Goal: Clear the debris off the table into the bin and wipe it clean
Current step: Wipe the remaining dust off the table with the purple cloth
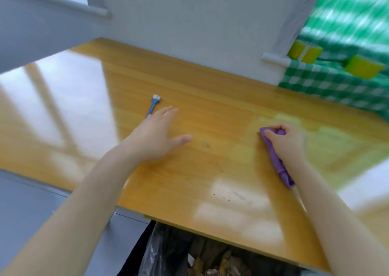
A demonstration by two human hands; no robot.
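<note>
two bare hands over a wooden table (210, 99), one holding a purple cloth (275, 160).
the right hand (288, 141), at 3 o'clock, has its fingers curled round the bunched cloth against the wood. the left hand (156, 137), at 9 o'clock, has straight, spread fingers holding nothing. a blue brush (153, 105) lies at its 11 o'clock, the handle end hidden by the fingertips. dark specks of debris (221, 193) sit at 5 o'clock near the table's front edge. the lined bin (189, 254) stands below that edge at 6 o'clock, with scraps inside.
</note>
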